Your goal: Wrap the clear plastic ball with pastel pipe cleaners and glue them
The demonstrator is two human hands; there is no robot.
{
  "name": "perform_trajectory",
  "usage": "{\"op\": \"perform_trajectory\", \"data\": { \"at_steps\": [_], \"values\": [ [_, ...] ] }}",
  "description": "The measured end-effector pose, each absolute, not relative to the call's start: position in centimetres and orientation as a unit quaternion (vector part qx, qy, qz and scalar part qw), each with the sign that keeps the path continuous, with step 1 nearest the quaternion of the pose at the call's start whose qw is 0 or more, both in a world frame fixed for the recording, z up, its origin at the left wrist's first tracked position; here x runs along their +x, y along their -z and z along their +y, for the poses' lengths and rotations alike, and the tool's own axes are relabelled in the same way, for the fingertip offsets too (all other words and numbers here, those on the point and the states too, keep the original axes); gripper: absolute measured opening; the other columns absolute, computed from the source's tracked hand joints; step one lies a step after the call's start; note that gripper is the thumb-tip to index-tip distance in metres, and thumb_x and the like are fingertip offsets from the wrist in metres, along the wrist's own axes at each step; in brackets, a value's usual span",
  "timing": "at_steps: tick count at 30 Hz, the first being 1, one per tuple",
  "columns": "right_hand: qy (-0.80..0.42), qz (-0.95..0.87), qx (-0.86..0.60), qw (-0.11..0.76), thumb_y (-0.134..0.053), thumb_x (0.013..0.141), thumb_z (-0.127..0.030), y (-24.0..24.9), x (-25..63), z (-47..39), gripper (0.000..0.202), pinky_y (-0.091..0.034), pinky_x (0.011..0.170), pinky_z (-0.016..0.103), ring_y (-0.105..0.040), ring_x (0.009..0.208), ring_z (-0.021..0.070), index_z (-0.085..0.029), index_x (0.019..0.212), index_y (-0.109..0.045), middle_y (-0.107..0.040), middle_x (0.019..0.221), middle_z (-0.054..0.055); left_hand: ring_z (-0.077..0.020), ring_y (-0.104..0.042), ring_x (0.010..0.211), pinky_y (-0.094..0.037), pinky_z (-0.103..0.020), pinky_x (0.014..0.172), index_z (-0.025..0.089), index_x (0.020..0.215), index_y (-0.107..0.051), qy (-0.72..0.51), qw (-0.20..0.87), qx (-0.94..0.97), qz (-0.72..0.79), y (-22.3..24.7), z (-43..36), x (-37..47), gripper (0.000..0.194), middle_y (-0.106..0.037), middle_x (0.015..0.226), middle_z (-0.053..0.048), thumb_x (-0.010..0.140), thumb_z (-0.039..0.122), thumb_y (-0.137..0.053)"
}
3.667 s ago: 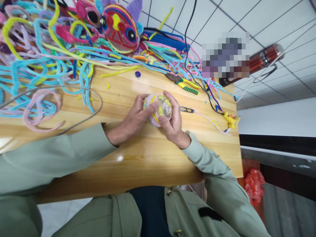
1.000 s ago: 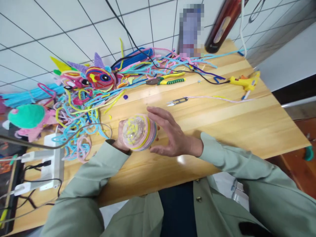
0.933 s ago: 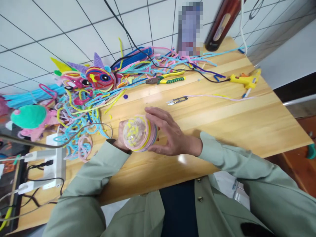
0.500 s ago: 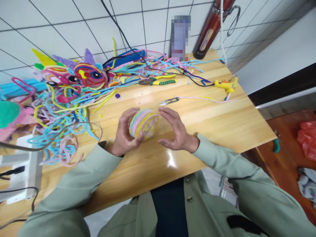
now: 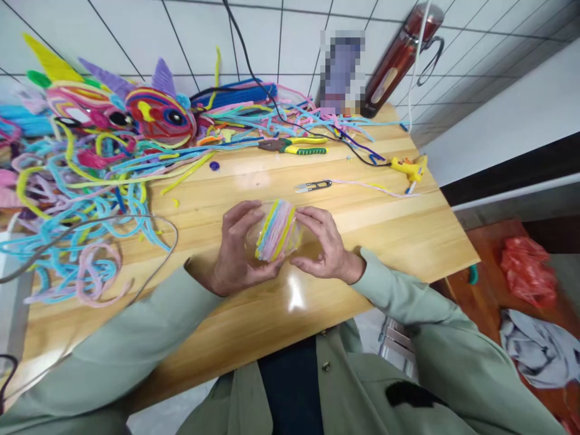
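A round piece [image 5: 277, 231] wrapped in yellow, blue and pink fuzzy strips, with clear sides, is held above the wooden table [image 5: 389, 232]. My left hand [image 5: 238, 248] grips its left side, thumb below and fingers above. On the other side my right hand [image 5: 328, 244] curves around the piece, its fingertips at the right edge. Behind the hands lie small thread snips [image 5: 313, 186] with a pink and yellow strip running right from them.
Pliers [image 5: 294, 146], a yellow glue gun [image 5: 410, 169] and a red flask [image 5: 401, 60] are at the back. Tangled fuzzy strips [image 5: 90, 211] and two colourful masks [image 5: 158, 118] fill the left. A red bag [image 5: 528, 269] lies at the right, below table level.
The round piece has turned, so its striped band now faces up. My right hand's fingertips have come to its edge. The whole view has shifted slightly.
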State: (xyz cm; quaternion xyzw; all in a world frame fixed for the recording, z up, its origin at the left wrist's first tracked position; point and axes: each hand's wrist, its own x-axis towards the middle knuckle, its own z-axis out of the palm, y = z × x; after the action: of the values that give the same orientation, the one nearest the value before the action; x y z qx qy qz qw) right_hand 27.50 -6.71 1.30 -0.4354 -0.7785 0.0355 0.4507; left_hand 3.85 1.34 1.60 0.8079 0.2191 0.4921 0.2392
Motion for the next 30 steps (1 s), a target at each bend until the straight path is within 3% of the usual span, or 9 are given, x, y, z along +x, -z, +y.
{"op": "perform_trajectory", "data": {
  "at_steps": [4,9,12,17,24,30],
  "values": [
    [-0.054,-0.778,-0.442,0.443,-0.071,0.104,-0.067,-1.4,27.6,-6.8,0.092,-0.063,0.114,0.063,-0.067,0.138,0.0391,-0.028,0.179,-0.035,-0.064,0.152,0.019,-0.0395,-0.064,0.133,-0.062,-0.064,0.109,0.031,0.166,-0.045,-0.480,0.187,0.832,0.208,-1.8,1.3,4.1,0.090,-0.059,0.146,-0.016,0.090,0.049,-0.089],
    [-0.105,-0.775,-0.452,0.429,-0.068,0.105,-0.070,-1.2,27.7,-6.6,0.087,-0.062,0.117,0.064,-0.065,0.142,0.0392,-0.030,0.176,-0.040,-0.063,0.155,0.019,-0.0370,-0.064,0.134,-0.060,-0.065,0.111,0.030,0.161,-0.042,-0.429,0.203,0.849,0.234,-1.8,1.0,3.9,0.078,-0.058,0.144,-0.014,0.097,0.045,-0.085],
    [-0.133,-0.769,-0.441,0.443,-0.068,0.105,-0.068,-0.9,27.6,-6.3,0.082,-0.061,0.118,0.064,-0.066,0.142,0.0385,-0.029,0.173,-0.044,-0.065,0.154,0.018,-0.0384,-0.064,0.140,-0.058,-0.069,0.115,0.030,0.156,-0.041,-0.420,0.228,0.847,0.232,-1.3,0.8,3.8,0.078,-0.059,0.148,-0.013,0.095,0.042,-0.089],
    [-0.190,-0.740,-0.431,0.481,-0.069,0.105,-0.067,-0.2,27.4,-6.1,0.090,-0.066,0.111,0.058,-0.071,0.135,0.0352,-0.030,0.178,-0.032,-0.067,0.152,0.017,-0.0399,-0.068,0.135,-0.062,-0.067,0.112,0.030,0.158,-0.045,-0.406,0.236,0.854,0.224,-1.1,0.6,3.7,0.085,-0.064,0.145,-0.014,0.090,0.045,-0.094],
    [-0.228,-0.740,-0.402,0.488,-0.069,0.104,-0.071,0.0,27.1,-6.0,0.092,-0.065,0.113,0.057,-0.069,0.140,0.0348,-0.031,0.178,-0.031,-0.066,0.154,0.017,-0.0437,-0.061,0.147,-0.059,-0.069,0.116,0.032,0.155,-0.046,-0.378,0.234,0.866,0.228,-1.3,0.2,3.2,0.082,-0.058,0.154,-0.018,0.091,0.055,-0.092],
    [-0.269,-0.742,-0.363,0.495,-0.070,0.102,-0.074,0.0,26.8,-5.9,0.095,-0.060,0.119,0.059,-0.066,0.145,0.0357,-0.032,0.178,-0.030,-0.063,0.159,0.017,-0.0412,-0.067,0.134,-0.065,-0.065,0.107,0.029,0.169,-0.039,-0.371,0.165,0.886,0.223,-1.8,-0.2,2.7,0.092,-0.061,0.146,-0.019,0.094,0.054,-0.087]
  ]
}}
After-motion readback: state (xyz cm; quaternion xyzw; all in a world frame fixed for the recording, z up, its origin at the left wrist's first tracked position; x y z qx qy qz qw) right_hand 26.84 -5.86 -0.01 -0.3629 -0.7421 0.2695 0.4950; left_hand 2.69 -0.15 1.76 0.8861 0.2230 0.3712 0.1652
